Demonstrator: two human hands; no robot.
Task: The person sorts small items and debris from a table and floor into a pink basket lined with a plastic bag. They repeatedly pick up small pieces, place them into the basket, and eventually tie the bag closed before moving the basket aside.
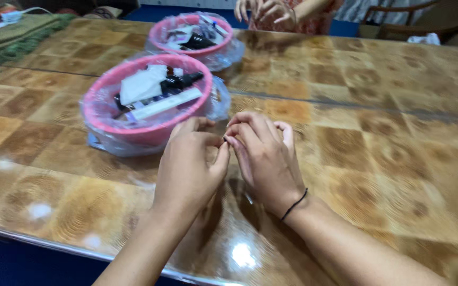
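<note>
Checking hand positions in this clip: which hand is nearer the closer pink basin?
Left. The left hand sits just below the nearer pink basin's front rim; the right hand is farther to its right.

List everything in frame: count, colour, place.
table: 1, glossy brown wood pattern, fills the view
basins: 2, pink, plastic-wrapped, left of centre, one behind the other
basin contents: several, white and black items, kinds unclear
mat: 1, green, far left
chair: 1, wooden, top right
other person's hands: 2, top edge
wristband: 1, black, right wrist
left hand: 1, fingertips meeting the right
right hand: 1, centre, grip contents hidden
</note>
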